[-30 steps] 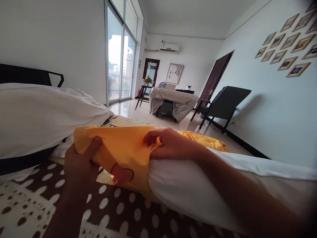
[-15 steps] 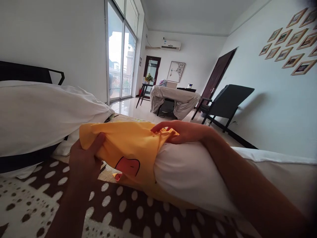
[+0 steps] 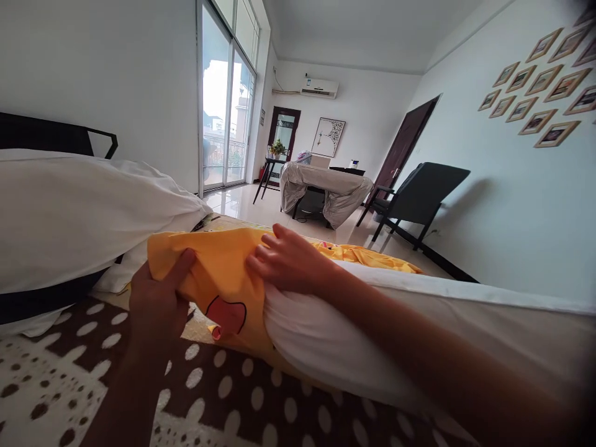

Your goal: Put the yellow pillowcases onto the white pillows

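A yellow fabric cover (image 3: 223, 254) with a red cartoon shape stretches between my two hands. My left hand (image 3: 158, 298) is closed on its left end, thumb pressed on top. Fingers curled, my right hand (image 3: 288, 257) grips the cover's upper edge, where it meets the white padded bedding (image 3: 321, 329). This bedding runs under my right forearm toward the right, partly inside the cover. More yellow fabric lies bunched behind it. What sits inside the cover's left end is hidden.
Beneath lies a brown and cream dotted carpet (image 3: 228, 385). A white cloth-covered seat (image 3: 84, 217) stands at left. Farther back are a draped table (image 3: 326, 180), a black chair (image 3: 414, 195), and a sliding glass door (image 3: 228, 112).
My right hand has moved left along the cover's upper edge, closing its fingers on the fabric. The red shape has shifted slightly left. My left hand keeps its hold.
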